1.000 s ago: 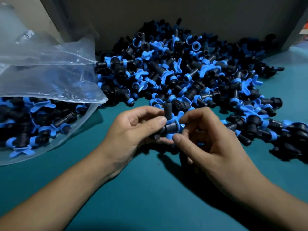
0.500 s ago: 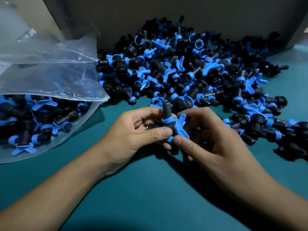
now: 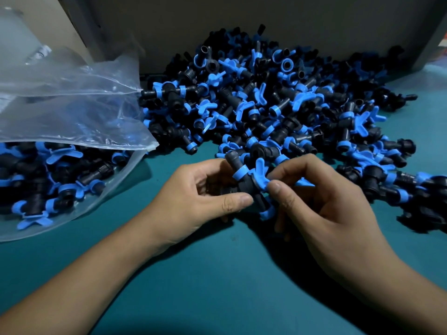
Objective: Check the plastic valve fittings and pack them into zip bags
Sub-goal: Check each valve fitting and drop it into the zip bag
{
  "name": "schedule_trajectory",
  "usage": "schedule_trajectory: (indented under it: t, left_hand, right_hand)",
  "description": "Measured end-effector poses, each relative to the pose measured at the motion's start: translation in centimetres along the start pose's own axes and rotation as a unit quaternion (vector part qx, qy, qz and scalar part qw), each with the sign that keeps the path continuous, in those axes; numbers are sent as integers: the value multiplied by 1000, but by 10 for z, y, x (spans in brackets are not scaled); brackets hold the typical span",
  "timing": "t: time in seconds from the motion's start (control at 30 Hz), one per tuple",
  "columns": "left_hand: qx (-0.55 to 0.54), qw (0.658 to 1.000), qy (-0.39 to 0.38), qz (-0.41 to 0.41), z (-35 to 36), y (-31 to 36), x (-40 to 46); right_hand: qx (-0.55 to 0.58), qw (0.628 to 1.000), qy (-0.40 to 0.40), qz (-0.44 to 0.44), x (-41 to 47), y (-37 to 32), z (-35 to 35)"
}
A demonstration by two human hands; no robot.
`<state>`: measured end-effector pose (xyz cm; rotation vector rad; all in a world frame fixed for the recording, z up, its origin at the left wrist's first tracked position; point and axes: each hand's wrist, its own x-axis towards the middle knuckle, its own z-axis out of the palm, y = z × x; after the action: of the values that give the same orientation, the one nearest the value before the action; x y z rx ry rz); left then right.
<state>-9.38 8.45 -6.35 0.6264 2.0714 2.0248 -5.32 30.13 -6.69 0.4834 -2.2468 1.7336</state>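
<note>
I hold one black plastic valve fitting with blue collars and a blue butterfly handle (image 3: 246, 182) between both hands, raised just above the teal surface (image 3: 217, 274). My left hand (image 3: 193, 201) has a curled grip on the black body: the thumb presses its near side and the fingers wrap behind it. My right hand (image 3: 321, 204) pinches the blue handle between thumb and forefinger, the other fingers tucked loosely beneath. One grey-black stub of the fitting tilts up and away from me, to the left.

Just behind my hands lies the big loose heap of black and blue valve fittings (image 3: 278, 100), spread back to the grey wall (image 3: 242, 18). To my left a clear plastic zip bag (image 3: 72, 112) lies on its side, its mouth facing the heap, partly filled with the same fittings.
</note>
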Motion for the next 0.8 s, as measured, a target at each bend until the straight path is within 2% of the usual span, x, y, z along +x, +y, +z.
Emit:
schedule_trajectory:
  t: [0.13, 0.37, 0.47, 0.57, 0.63, 0.8]
  left_hand:
    - [-26, 999, -19, 4, -1, 2, 0]
    - [63, 993, -102, 19, -4, 7, -5]
    - [33, 997, -68, 34, -3, 6, -5]
    - [7, 998, -49, 35, -6, 2, -2]
    - [17, 998, -47, 38, -7, 1, -2]
    - [-3, 999, 11, 51, -10, 0, -2]
  right_hand:
    - [-34, 999, 8, -2, 2, 1, -4]
    - [14, 1000, 17, -1, 2, -2, -4]
    - [86, 996, -10, 13, 2, -1, -3]
    - [78, 995, -49, 29, 3, 4, -2]
    - [115, 991, -56, 39, 3, 4, -1]
    - [111, 993, 11, 23, 7, -7, -1]
